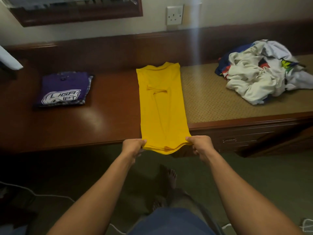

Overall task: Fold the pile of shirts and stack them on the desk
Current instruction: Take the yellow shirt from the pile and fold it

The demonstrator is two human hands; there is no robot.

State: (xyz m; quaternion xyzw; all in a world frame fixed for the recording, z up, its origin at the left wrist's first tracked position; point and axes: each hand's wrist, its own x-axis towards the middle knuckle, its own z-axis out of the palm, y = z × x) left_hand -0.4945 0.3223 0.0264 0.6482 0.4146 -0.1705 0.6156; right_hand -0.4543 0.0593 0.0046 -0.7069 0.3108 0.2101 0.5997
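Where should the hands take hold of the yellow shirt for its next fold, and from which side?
Grip the two hem corners of the yellow shirt, coming from the near edge of the desk. It lies as a long narrow strip, collar far, hem overhanging that edge, so both corners are free. The left hand and right hand pinch them.

1. Hands: two, a left hand (133, 146) and a right hand (200, 145), each pinching a near corner of the same garment.
2. Laid-out shirts: one yellow shirt (160, 106), extending away from both hands.
3. Folded shirts: two in one stack, well to the left of the left hand. A purple shirt (64, 87) lies on a checked shirt (89, 85), which shows only at its edges.
4. Unfolded shirts: one crumpled pile (259, 73), well to the right of the right hand. The shirts in it cannot be counted.
5. Fixtures: one desk (101, 116) and one wall socket (174, 15), beyond the hands.
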